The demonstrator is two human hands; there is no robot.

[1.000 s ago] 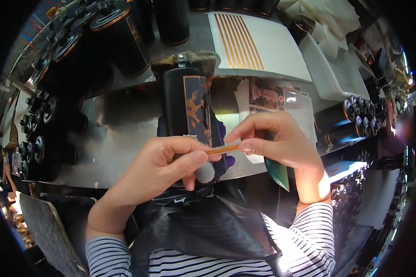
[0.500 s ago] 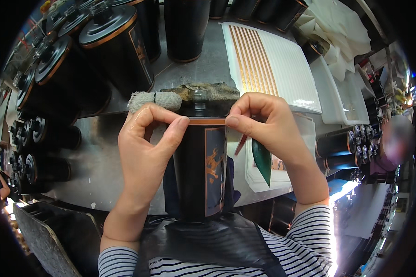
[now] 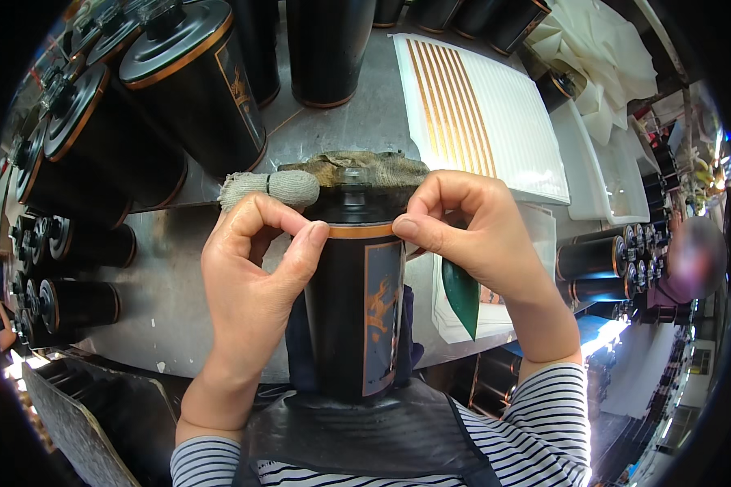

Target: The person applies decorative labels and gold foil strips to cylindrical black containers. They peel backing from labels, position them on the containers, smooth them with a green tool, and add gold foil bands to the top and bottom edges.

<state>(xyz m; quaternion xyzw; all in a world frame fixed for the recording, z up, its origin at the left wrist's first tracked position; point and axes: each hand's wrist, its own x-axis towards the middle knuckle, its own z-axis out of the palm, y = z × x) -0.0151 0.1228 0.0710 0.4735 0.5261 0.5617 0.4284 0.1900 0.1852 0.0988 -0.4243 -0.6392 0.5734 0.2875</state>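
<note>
A black bottle or canister (image 3: 337,316) with a clear-topped neck stands upright before me at the table's near edge. Its front carries a blue-grey panel (image 3: 382,296) with a golden figure. Along the upper rim runs a copper-coloured strip (image 3: 357,232). My left hand (image 3: 256,264) pinches the strip's left end between thumb and forefinger. At its right end, the thumb and forefinger of my right hand (image 3: 467,231) are closed on it. Beneath my right hand a dark green, leaf-shaped blade (image 3: 460,300) points downward; its upper part is hidden.
Behind the bottle lie a grey knitted roll (image 3: 276,188) and a stained cloth (image 3: 382,168). A white sheet (image 3: 520,122) with copper strips lies at the back right, beside a white plastic tray (image 3: 617,183). Several black bottles (image 3: 195,89) crowd the left and back.
The bottle's rim, the strip and both hands now appear slightly lower, and the strip's shade looks more golden. A thin red piece under my right hand no longer shows.
</note>
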